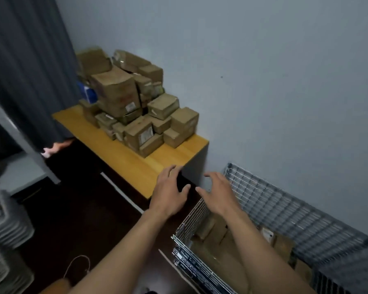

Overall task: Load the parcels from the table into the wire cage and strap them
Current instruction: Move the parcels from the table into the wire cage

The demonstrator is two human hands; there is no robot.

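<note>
A heap of brown cardboard parcels [134, 102] sits on the wooden table [174, 153] against the wall. The wire cage [285, 209] stands on the floor at the lower right, with several brown parcels [217, 232] lying inside it. My left hand [168, 192] hovers over the table's near corner, fingers spread, holding nothing. My right hand [219, 194] is beside it, above the cage's left end, also spread and holding nothing. Both hands are well short of the parcel heap.
A dark grey curtain [26, 66] hangs at the left behind the table. A white shelf unit [19, 166] and white slatted crates [6, 228] stand at the far left. A thin cord [79, 266] lies on the dark floor.
</note>
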